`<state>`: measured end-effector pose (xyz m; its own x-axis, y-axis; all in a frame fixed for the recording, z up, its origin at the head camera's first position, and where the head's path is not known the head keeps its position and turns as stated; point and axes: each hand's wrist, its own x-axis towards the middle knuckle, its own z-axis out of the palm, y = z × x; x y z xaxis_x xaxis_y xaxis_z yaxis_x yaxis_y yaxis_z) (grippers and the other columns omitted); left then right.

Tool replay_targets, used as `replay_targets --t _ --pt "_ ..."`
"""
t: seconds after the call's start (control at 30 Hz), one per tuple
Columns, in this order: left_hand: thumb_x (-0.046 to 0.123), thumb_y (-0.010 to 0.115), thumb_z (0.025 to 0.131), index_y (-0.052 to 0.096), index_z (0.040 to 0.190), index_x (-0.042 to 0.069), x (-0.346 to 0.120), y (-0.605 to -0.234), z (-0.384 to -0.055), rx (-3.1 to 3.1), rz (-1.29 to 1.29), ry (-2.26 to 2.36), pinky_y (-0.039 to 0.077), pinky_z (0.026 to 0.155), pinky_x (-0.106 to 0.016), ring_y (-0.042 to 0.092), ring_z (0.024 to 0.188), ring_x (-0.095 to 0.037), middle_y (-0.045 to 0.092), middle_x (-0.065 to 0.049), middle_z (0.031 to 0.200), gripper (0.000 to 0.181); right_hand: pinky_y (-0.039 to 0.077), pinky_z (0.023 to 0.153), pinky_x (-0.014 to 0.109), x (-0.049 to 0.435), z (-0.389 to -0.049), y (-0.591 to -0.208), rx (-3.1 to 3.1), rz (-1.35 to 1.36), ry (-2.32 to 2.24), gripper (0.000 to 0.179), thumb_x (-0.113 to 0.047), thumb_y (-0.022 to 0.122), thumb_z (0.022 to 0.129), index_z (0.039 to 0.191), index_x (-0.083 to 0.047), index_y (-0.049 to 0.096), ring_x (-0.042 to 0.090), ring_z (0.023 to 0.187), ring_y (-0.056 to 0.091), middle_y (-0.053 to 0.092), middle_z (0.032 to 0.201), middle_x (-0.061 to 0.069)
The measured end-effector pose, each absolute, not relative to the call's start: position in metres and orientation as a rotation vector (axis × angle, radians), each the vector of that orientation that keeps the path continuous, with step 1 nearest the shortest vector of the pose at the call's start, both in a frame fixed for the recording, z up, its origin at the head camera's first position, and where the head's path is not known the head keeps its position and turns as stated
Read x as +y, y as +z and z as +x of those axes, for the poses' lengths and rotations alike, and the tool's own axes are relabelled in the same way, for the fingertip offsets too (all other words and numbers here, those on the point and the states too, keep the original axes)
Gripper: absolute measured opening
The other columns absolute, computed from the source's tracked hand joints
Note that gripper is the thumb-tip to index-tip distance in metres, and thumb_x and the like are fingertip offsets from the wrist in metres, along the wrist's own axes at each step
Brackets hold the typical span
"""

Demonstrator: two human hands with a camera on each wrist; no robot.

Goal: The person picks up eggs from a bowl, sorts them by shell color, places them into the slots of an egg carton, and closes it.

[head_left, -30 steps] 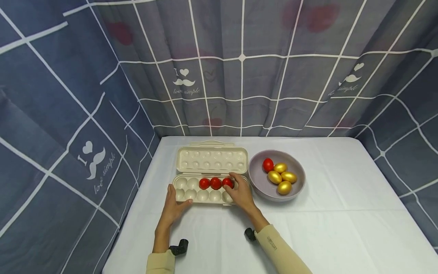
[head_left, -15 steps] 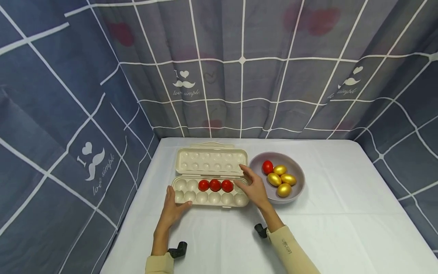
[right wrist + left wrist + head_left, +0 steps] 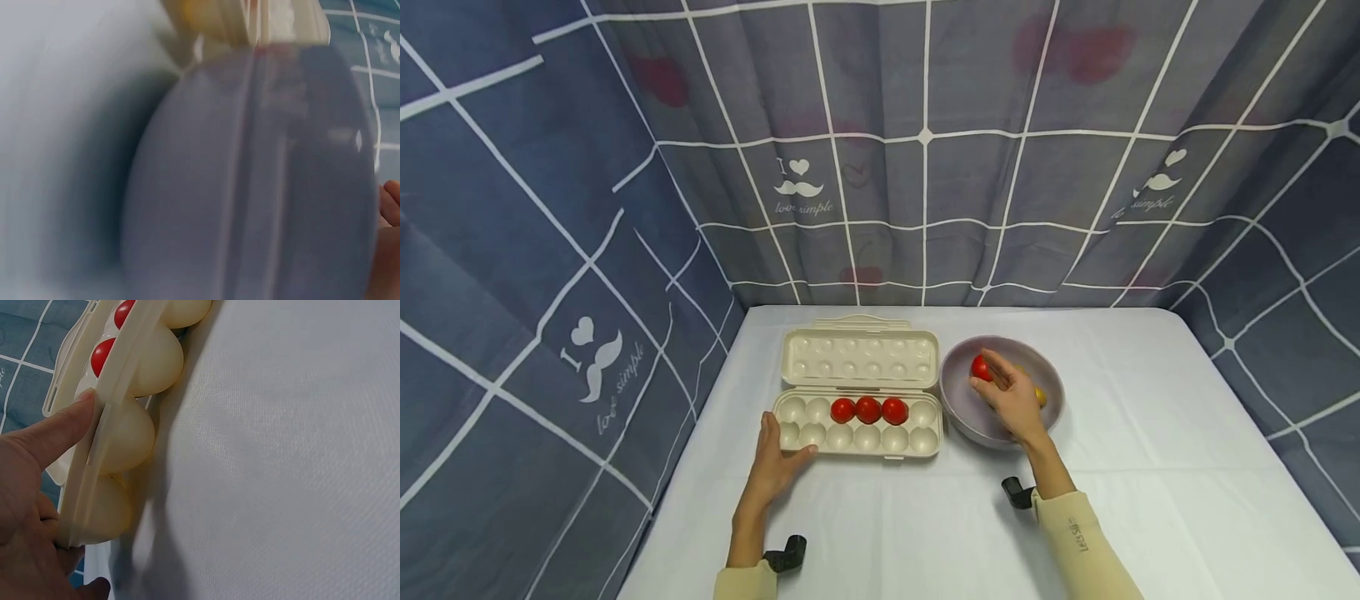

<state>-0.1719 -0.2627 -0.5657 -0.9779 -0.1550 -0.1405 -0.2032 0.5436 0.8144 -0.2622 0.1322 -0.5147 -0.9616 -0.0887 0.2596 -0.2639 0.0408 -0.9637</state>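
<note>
A cream egg carton (image 3: pixel 925 439) lies with its lid open towards the back. Three red eggs (image 3: pixel 868 410) sit side by side in its back row. My left hand (image 3: pixel 769 468) grips the carton's left end; in the left wrist view the thumb (image 3: pixel 72 425) presses on the rim while the other fingers go round the end. Over the mauve bowl (image 3: pixel 958 404), my right hand (image 3: pixel 1021 406) reaches in with thumb and fingers apart, nothing between them. Close to its fingertips is a red egg (image 3: pixel 978 367). Golden eggs (image 3: pixel 1041 397) are mostly hidden beneath the hand.
A white cloth (image 3: pixel 1150 433) covers the table. The bowl stands right beside the carton's right end. Dark checked curtains (image 3: pixel 880 183) hang behind and along both sides. The right wrist view is blurred, with the bowl's outer wall (image 3: pixel 187 200) filling it.
My right hand has let go of the third red egg in the carton and moved right, over the bowl. The left hand keeps its grip on the carton.
</note>
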Motion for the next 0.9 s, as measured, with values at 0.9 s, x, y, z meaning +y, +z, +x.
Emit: replay_targets --t 0.9 --pt "0.031 0.074 0.089 -0.009 0.152 -0.007 -0.265 -0.562 -0.170 2.717 -0.291 1.405 -0.001 0.116 -0.057 -0.014 0.146 -0.042 -0.017 -0.024 0.160 0.111 0.029 0.113 0.048 0.131 -0.304 -0.533 -2.595 0.037 1.836 0.079 -0.002 0.073 0.086 0.147 0.016 0.027 0.046 0.138 0.033 0.030 0.150 0.036"
